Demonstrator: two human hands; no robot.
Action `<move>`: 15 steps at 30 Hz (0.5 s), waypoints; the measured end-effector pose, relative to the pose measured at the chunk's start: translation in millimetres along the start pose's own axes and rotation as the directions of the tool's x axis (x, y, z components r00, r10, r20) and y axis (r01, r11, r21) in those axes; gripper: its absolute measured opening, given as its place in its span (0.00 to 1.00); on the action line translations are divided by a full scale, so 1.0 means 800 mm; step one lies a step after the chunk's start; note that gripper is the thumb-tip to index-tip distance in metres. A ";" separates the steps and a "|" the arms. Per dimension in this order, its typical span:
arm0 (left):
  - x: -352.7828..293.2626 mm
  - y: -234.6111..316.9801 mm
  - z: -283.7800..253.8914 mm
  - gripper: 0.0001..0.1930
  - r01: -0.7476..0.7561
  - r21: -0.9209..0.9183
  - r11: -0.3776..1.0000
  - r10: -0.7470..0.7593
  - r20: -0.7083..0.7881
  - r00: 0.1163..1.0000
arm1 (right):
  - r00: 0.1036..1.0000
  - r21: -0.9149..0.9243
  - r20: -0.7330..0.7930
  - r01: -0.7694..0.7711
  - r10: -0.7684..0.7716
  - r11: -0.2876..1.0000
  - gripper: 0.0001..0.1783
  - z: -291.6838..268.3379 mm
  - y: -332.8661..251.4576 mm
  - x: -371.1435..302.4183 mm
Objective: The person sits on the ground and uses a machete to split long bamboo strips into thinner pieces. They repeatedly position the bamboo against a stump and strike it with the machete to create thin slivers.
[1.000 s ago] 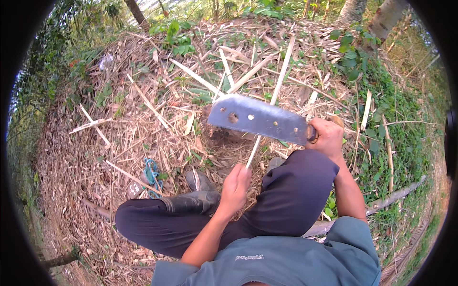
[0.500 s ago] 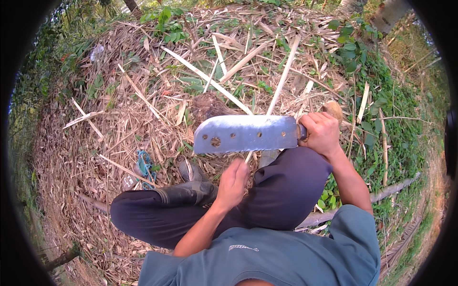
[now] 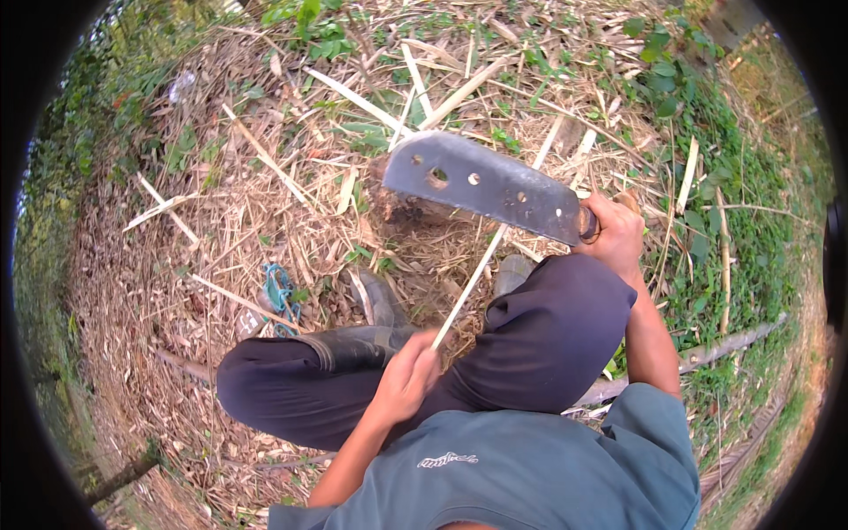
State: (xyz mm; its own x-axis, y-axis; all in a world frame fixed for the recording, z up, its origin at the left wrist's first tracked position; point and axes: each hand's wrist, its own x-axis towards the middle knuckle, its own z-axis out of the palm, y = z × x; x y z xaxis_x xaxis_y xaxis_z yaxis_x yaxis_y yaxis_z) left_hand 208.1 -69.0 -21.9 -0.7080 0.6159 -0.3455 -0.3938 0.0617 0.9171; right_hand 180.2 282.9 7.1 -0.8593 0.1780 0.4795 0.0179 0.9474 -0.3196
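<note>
My right hand is closed round the dark handle of a broad machete with several holes along its blade. The blade reaches out to the left, tilted, its tip above a brown stump. In my left hand is the near end of a long pale bamboo strip. The strip runs away and to the right, passing under the blade and showing again beyond it. Whether blade and strip touch, I cannot tell.
Several pale split strips lie on the dry leaf litter ahead. A blue-green cord bundle lies left of my boot. Green plants and a thin log are on the right; my bent knees are close below the hands.
The machete has tilted, its tip rising farther away and leftward while its face turned darker. My left hand has drawn back toward me with the strip.
</note>
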 end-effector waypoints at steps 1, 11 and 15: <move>0.040 0.010 0.012 0.17 -0.027 -0.128 0.991 0.036 0.070 0.997 | 0.999 0.005 -0.021 0.032 -0.032 0.999 0.09 -0.002 -0.002 0.005; 0.260 0.030 0.110 0.21 0.208 -0.185 0.961 -0.144 0.310 0.940 | 0.993 -0.179 0.116 0.018 0.003 0.984 0.17 -0.025 0.060 -0.005; 0.265 0.024 0.129 0.17 0.147 -0.233 0.961 -0.105 0.184 0.977 | 0.985 -0.169 0.171 0.003 0.026 0.986 0.18 -0.021 0.074 -0.007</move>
State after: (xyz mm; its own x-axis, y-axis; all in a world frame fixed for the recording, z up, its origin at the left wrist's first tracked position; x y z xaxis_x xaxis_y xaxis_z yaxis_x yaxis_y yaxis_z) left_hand 110.7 143.7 -56.7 -0.5428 0.7400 -0.3972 -0.6193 -0.0332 0.7845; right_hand 194.8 342.8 -0.7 -0.9333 0.1547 0.3241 0.1014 0.9793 -0.1753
